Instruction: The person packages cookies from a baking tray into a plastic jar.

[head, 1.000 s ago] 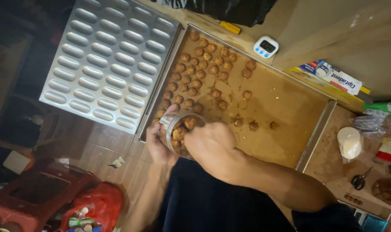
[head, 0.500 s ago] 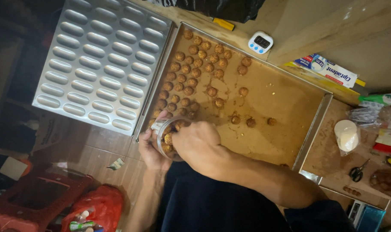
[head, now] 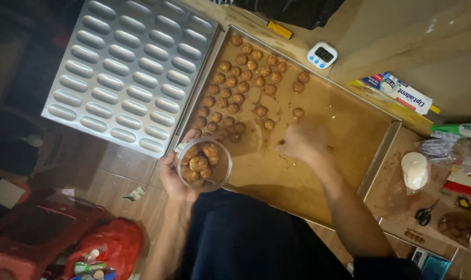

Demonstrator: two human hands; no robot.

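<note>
While the left hand point(head: 174, 179) grips a clear cup point(head: 203, 165) of brown balls, the right hand point(head: 299, 141) has left it. Blurred, fingers curled, grasp unclear, it now hovers over the tray point(head: 344, 135) near loose balls point(head: 298, 112).

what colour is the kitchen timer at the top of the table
White with blue buttons and a dark screen, the kitchen timer shows in the head view.

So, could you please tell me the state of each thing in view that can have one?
Clear cup: held in left hand, partly filled with brown balls.
Right hand: blurred, over the baking tray; grip unclear.
Baking tray: balls clustered at one end, the rest bare.
Moulded pan: cavities empty.
Scissors: closed.
</note>
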